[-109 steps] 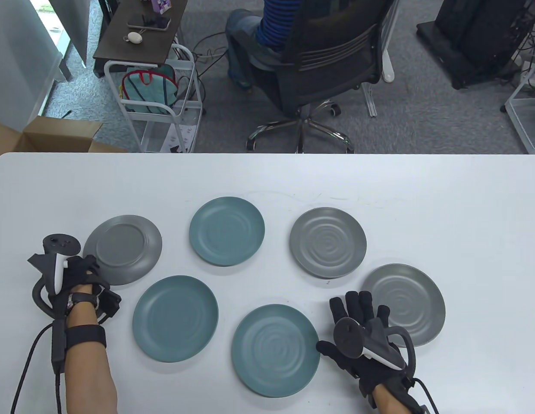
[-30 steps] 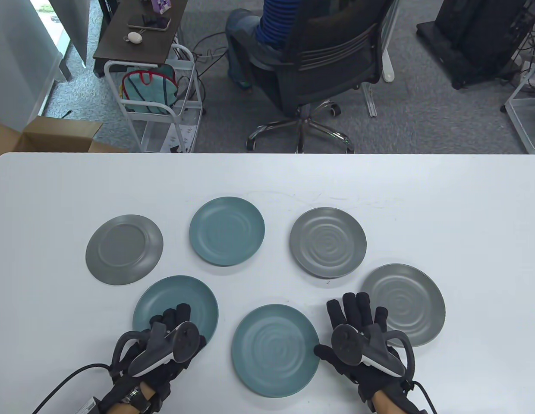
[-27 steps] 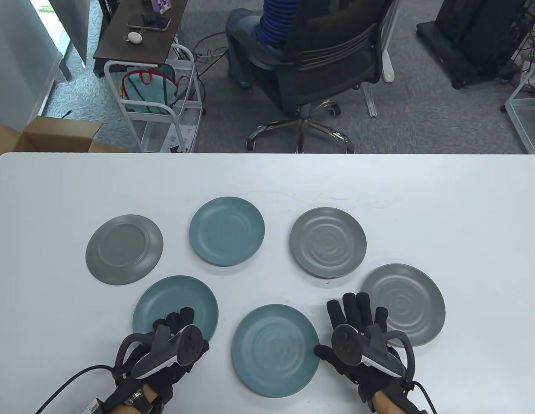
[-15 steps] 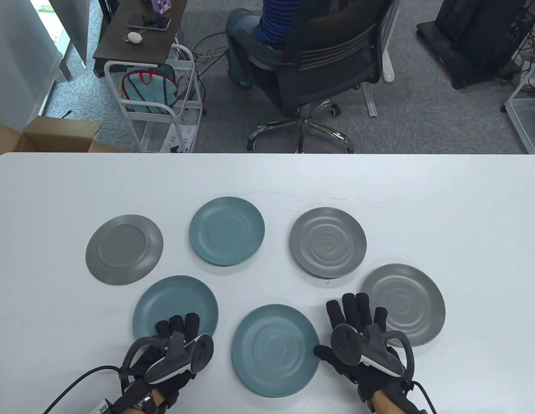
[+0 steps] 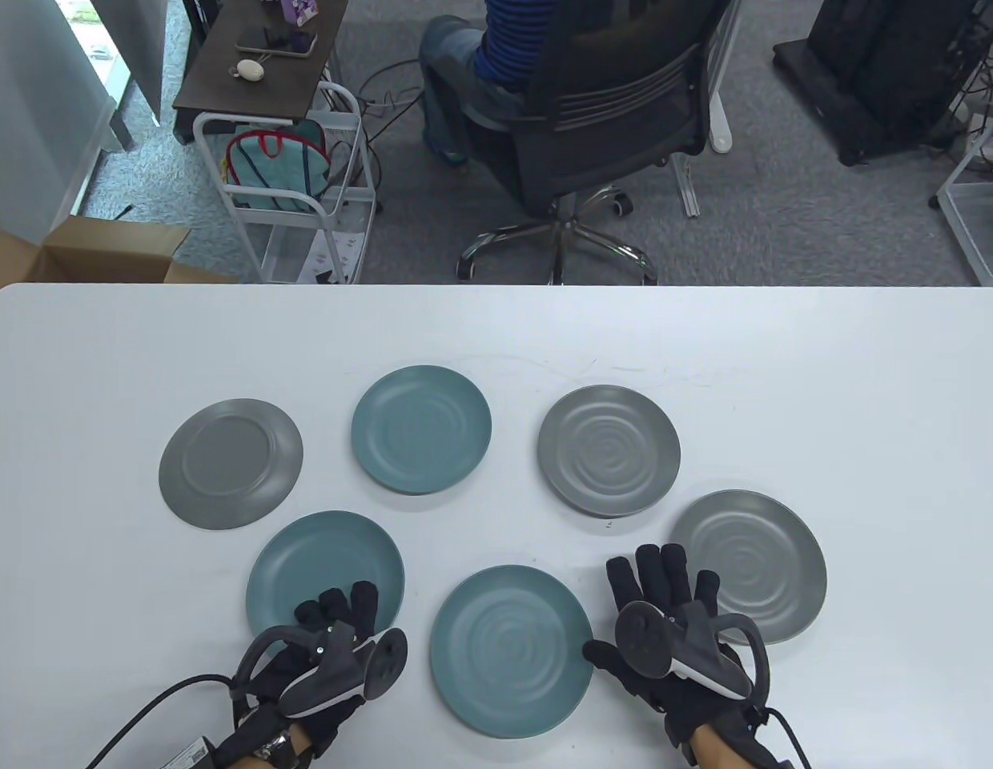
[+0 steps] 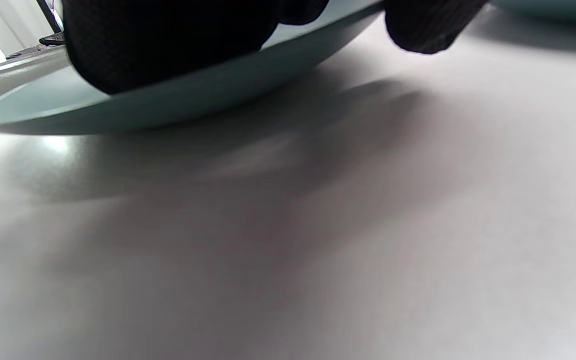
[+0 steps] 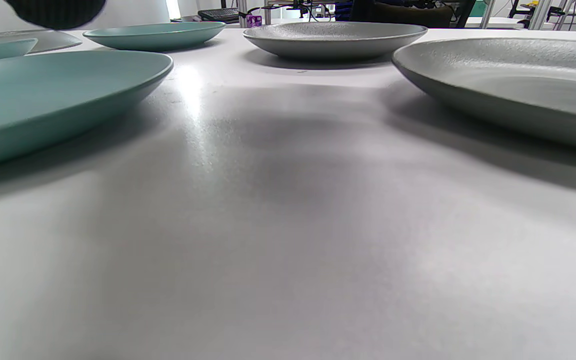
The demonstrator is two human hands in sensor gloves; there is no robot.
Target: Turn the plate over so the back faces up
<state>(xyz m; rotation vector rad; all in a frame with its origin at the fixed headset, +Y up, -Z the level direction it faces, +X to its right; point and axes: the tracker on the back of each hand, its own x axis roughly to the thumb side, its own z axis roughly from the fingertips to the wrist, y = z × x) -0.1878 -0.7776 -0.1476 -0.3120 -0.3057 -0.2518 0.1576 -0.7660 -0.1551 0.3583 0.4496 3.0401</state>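
A teal plate (image 5: 324,561) lies face up at the front left of the white table (image 5: 496,336). My left hand (image 5: 336,613) holds its near rim: the fingers (image 6: 168,40) lie on top of the rim (image 6: 178,102) and the thumb hangs at its edge. My right hand (image 5: 665,589) rests flat and open on the table between the front middle teal plate (image 5: 511,649) and the right grey plate (image 5: 753,561). It touches neither plate. A grey plate (image 5: 231,463) at the far left lies back up.
A teal plate (image 5: 421,428) and a grey plate (image 5: 609,460) lie face up in the back row. In the right wrist view the teal plate (image 7: 43,95) is on the left and the grey plate (image 7: 508,85) on the right. An office chair (image 5: 592,120) stands behind the table.
My left hand left the far-left grey plate, moved to the front-left teal plate, then slid back to its near rim and tilted. The right hand has not moved.
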